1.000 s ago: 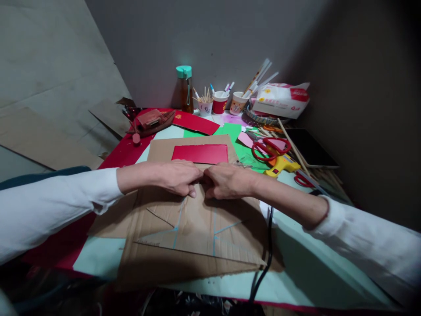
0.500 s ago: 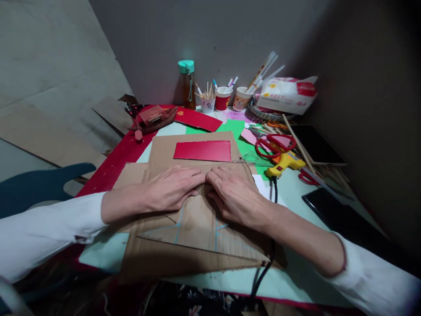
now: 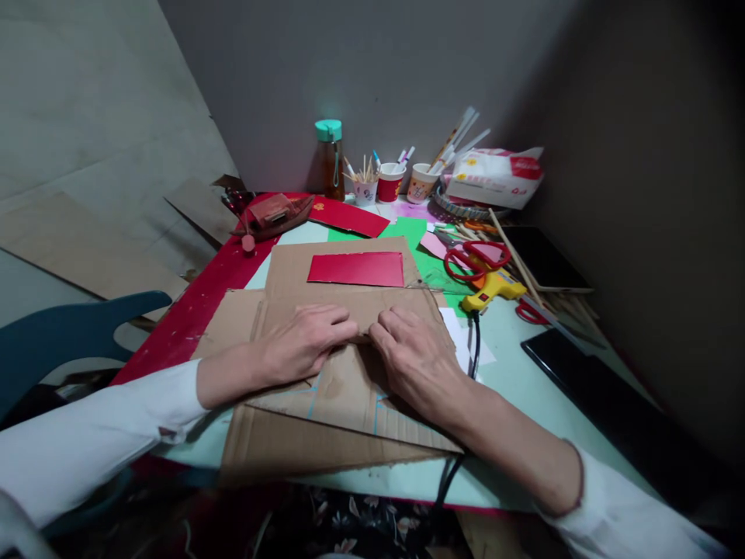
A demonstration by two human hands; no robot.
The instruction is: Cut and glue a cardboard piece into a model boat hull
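A piece of brown cardboard with blue drawn lines lies over a larger cardboard sheet, its near edge slightly raised. My left hand is closed on the far edge of the lined piece, thumb underneath the curled fingers. Close to its right, my right hand pinches the same edge, knuckles up. A small gap separates the two hands. Their fingertips are partly hidden. Just beyond them, a red card strip rests on the larger sheet.
To the right are a yellow glue gun with a black cable, red-handled scissors and a black phone. Behind stand a bottle, cups of pens and sticks, and a tissue pack. A model boat sits back left.
The camera view has shifted a little. Both hands keep hold of the lined cardboard's far edge and sit slightly lower in the picture, bent a bit more at the wrists.
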